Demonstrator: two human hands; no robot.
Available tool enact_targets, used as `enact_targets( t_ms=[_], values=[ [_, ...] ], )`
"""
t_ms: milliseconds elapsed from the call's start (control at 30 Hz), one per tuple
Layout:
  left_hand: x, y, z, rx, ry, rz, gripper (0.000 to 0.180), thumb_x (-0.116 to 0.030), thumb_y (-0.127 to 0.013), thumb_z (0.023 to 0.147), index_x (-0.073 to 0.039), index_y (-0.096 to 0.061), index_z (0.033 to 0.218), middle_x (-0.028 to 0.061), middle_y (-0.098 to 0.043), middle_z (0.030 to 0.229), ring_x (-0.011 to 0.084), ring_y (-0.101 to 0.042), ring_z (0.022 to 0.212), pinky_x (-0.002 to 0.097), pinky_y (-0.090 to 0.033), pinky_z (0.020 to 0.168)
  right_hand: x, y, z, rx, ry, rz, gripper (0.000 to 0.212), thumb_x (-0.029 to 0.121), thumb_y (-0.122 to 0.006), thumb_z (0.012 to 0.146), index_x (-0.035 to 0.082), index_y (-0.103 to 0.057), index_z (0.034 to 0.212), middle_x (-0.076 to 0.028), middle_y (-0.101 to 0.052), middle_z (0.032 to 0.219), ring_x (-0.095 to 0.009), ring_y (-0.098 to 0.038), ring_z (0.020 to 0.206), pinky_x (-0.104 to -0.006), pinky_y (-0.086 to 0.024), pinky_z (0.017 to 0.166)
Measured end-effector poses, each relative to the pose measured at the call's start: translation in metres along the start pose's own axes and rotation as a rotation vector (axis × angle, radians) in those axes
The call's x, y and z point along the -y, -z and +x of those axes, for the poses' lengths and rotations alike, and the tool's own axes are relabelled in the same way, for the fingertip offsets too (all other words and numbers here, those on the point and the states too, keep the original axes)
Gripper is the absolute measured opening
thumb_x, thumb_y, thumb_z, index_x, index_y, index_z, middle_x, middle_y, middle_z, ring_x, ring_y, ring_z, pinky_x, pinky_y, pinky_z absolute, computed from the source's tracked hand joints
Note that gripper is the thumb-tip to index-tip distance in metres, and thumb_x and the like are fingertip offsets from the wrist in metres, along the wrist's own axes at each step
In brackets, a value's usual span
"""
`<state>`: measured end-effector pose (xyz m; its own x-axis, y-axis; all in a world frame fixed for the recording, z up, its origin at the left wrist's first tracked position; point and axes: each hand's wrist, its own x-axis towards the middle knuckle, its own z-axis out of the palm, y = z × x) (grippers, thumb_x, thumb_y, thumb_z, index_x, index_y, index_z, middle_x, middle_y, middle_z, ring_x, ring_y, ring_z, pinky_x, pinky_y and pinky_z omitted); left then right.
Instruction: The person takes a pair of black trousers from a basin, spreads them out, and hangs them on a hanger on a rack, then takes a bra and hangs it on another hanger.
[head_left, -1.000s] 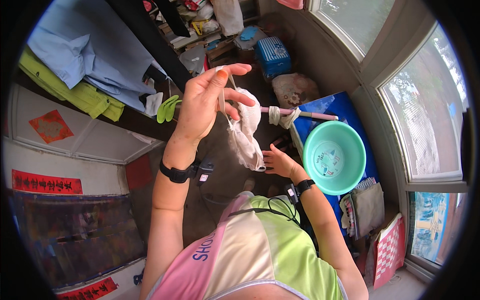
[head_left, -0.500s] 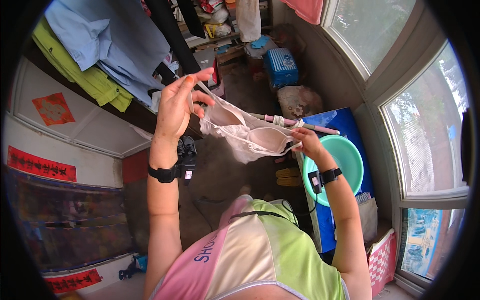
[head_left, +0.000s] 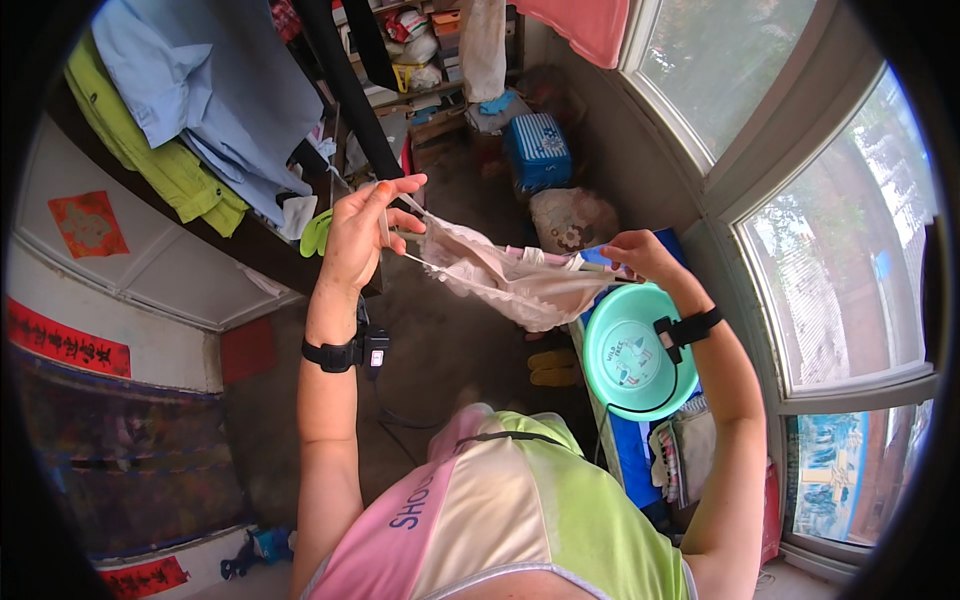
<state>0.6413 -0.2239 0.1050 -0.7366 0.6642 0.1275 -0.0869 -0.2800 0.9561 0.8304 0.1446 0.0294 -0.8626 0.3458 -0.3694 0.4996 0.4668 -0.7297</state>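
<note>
Head view, from the left: a long red paper strip (head_left: 66,340) with black writing on the wall, and above it a red square paper (head_left: 88,224). Lower down, a dark cloth (head_left: 130,460), too blurry to make out well. Up near the top, hanging side by side, a yellow-green garment (head_left: 150,150) and a light blue shirt (head_left: 180,90).

Next, the left hand (head_left: 365,225), up in the air, with a black band (head_left: 335,355) around its wrist. Fingers half bent and a bit apart, with a thin strap of the pale bra (head_left: 500,275) caught on them. In the middle, the bra itself, high above the floor, pulled out long between both hands and slanting down to the right. Behind it, partly hidden, a pink pole (head_left: 560,258). Farther back, a blue box (head_left: 540,150) with white stripes, and near it a flowered cushion (head_left: 572,218). Down on the floor, yellow slippers (head_left: 553,368).

Then the right hand (head_left: 650,258), thumb and fingertips close together, pinching the other end of the bra. Under that arm, a round mint-green basin (head_left: 597,345) on a blue table top (head_left: 632,450). Near the basin, a pile of folded cloths (head_left: 695,455). Farthest right, a big window (head_left: 840,250) with a white frame.
</note>
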Motion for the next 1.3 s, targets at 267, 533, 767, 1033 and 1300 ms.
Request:
enact_targets(
  t_ms=[267,533,767,1033,1300],
  values=[
    [0.003,-0.026,0.027,0.046,-0.022,-0.008,0.036,-0.027,-0.047,0.101,0.004,-0.061,0.114,0.0158,-0.061,0.123,0.0173,-0.067,0.072,0.0219,-0.05,0.046,0.02,0.078,-0.026,0.084,0.103,-0.287,0.024,0.004,-0.068,0.079,0.001,-0.067,0.103,-0.007,-0.067,0.078,-0.014,-0.062,0.058,-0.0244,-0.052,0.052],
    [-0.001,-0.07,0.073,0.166,-0.057,-0.032,0.037,-0.029,-0.048,0.1,0.002,-0.062,0.114,0.0157,-0.061,0.122,0.0167,-0.067,0.07,0.0219,-0.049,0.045,-0.008,0.142,-0.028,-0.046,0.208,0.391,0.028,0.0,-0.067,0.08,-0.001,-0.063,0.108,-0.003,-0.061,0.084,-0.011,-0.059,0.071,-0.023,-0.05,0.065],
    [-0.011,-0.09,0.123,0.225,-0.089,-0.012,0.035,-0.03,-0.05,0.099,0.0,-0.06,0.116,0.0171,-0.06,0.124,0.0144,-0.066,0.07,0.0191,-0.046,0.044,0.012,0.15,-0.042,-0.111,0.525,1.252,0.023,-0.002,-0.057,0.088,-0.002,-0.057,0.111,-0.01,-0.062,0.107,-0.02,-0.062,0.103,-0.0273,-0.05,0.089],
    [0.0,-0.096,0.203,0.347,-0.046,-0.083,0.034,-0.024,-0.05,0.099,0.001,-0.055,0.121,0.0186,-0.062,0.12,0.0152,-0.067,0.068,0.0186,-0.047,0.043,0.101,0.156,-0.04,-0.984,0.819,-0.472,0.026,-0.012,-0.055,0.08,0.002,-0.064,0.101,-0.01,-0.063,0.107,-0.028,-0.066,0.093,-0.0324,-0.054,0.08],
    [-0.012,-0.089,0.28,0.564,-0.007,-0.119,0.034,-0.028,-0.05,0.099,0.001,-0.057,0.117,0.0163,-0.066,0.106,0.0112,-0.064,0.062,0.0172,-0.044,0.043,0.133,0.225,-0.035,-0.376,0.238,-0.216,0.009,0.006,-0.065,0.086,0.0,-0.071,0.086,-0.005,-0.066,0.071,-0.011,-0.059,0.066,-0.025,-0.048,0.062]
  ],
)
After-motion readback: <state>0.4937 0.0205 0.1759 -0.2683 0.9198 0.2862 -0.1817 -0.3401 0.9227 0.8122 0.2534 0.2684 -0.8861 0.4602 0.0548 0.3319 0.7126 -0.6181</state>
